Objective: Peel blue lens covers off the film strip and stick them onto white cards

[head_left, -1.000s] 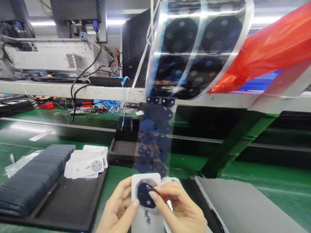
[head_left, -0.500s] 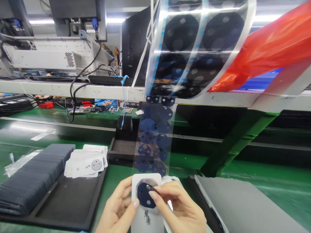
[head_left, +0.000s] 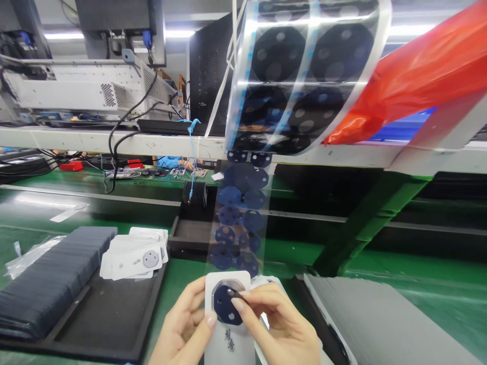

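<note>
White phone back cover [head_left: 228, 334] at bottom centre of frame, dark blue round lens sticker [head_left: 226, 311] sitting in its camera ring. Left hand [head_left: 184, 332] clamped on cover's left edge, thumb on front. Right hand [head_left: 283, 327] fingers pinched together on sticker's upper right edge. Clear film strip [head_left: 240, 223] with blue stickers hangs just above. Black tray [head_left: 102, 314] lower left holds stacked white covers [head_left: 133, 253]. Green tabletop [head_left: 418, 289] around.
</note>
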`<state>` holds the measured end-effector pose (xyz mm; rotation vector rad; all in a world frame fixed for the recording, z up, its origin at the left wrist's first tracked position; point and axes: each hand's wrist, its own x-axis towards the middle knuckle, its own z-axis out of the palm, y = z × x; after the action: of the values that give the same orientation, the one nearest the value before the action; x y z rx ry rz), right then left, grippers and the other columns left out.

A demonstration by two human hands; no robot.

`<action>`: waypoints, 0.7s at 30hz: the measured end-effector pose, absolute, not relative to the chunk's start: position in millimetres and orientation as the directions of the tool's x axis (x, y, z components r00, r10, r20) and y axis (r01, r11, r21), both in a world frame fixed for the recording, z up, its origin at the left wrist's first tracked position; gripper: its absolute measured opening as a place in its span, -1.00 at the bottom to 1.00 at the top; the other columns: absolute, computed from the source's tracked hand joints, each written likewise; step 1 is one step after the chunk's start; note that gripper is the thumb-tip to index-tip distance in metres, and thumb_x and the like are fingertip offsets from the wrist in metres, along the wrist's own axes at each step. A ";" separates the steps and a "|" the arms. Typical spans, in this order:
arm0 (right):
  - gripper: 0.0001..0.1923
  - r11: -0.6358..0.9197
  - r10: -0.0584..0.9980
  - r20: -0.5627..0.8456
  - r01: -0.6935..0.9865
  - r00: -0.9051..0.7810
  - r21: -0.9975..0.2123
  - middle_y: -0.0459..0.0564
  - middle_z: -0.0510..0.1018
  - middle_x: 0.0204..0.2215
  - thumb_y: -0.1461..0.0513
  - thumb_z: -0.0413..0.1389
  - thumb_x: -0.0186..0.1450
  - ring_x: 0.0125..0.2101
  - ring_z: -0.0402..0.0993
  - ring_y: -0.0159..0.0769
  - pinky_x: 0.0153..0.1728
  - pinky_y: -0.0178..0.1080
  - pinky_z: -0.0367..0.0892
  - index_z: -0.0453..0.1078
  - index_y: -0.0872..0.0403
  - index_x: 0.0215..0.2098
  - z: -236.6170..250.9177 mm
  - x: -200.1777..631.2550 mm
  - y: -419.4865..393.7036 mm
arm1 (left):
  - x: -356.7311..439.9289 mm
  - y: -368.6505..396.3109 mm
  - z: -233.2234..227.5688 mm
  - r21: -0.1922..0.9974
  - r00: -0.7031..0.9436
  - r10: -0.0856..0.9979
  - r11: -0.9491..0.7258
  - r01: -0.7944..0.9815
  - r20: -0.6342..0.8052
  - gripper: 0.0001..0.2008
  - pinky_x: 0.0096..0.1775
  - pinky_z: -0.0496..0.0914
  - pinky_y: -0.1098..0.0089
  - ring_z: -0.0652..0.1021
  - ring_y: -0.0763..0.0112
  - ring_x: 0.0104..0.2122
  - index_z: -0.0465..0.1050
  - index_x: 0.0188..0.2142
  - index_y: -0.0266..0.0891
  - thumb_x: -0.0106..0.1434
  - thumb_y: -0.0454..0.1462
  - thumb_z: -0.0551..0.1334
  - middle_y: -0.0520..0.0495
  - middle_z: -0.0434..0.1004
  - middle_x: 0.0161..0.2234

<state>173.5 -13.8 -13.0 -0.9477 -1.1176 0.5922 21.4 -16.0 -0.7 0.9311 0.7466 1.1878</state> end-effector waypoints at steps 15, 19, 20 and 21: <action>-0.95 0.512 0.795 0.502 0.068 0.341 -0.856 -0.10 0.52 -0.51 0.22 0.37 0.23 -0.52 0.40 -0.37 -0.50 -0.35 0.37 0.60 -0.04 -0.38 -12.6 171.3 -15.0 | 21.7 -16.5 -1.9 0.911 0.225 0.974 0.072 -0.406 0.023 -0.58 0.02 0.56 0.22 0.59 -0.07 0.11 0.55 0.11 -0.14 0.28 -0.14 0.40 -0.27 0.58 0.16; -0.93 0.522 0.781 0.518 0.089 0.349 -0.848 -0.10 0.52 -0.50 0.26 0.36 0.23 -0.51 0.40 -0.36 -0.51 -0.35 0.36 0.60 -0.04 -0.38 -13.5 170.1 -15.3 | 21.5 -17.0 -1.3 0.917 0.234 0.971 0.049 -0.395 0.049 -0.59 0.05 0.54 0.25 0.59 -0.02 0.12 0.54 0.14 -0.09 0.32 -0.17 0.37 -0.23 0.60 0.15; -0.92 0.526 0.779 0.523 0.095 0.346 -0.845 -0.11 0.52 -0.50 0.28 0.35 0.23 -0.51 0.40 -0.37 -0.51 -0.35 0.35 0.59 -0.04 -0.37 -14.2 169.6 -15.4 | 21.4 -17.0 -1.3 0.919 0.236 0.970 0.044 -0.393 0.055 -0.59 0.06 0.53 0.26 0.58 -0.01 0.13 0.54 0.15 -0.08 0.32 -0.17 0.37 -0.22 0.60 0.15; -0.91 0.530 0.776 0.530 0.100 0.343 -0.842 -0.12 0.52 -0.49 0.30 0.35 0.24 -0.52 0.40 -0.38 -0.50 -0.36 0.35 0.59 -0.05 -0.36 -15.0 169.1 -15.3 | 21.3 -17.0 -1.4 0.921 0.238 0.970 0.038 -0.387 0.060 -0.59 0.06 0.53 0.27 0.58 0.00 0.13 0.53 0.16 -0.07 0.32 -0.17 0.37 -0.21 0.60 0.15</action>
<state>169.1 -15.3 -15.0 -0.9365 -1.1580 0.5345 21.3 -17.0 -1.4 1.0276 0.7343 1.1988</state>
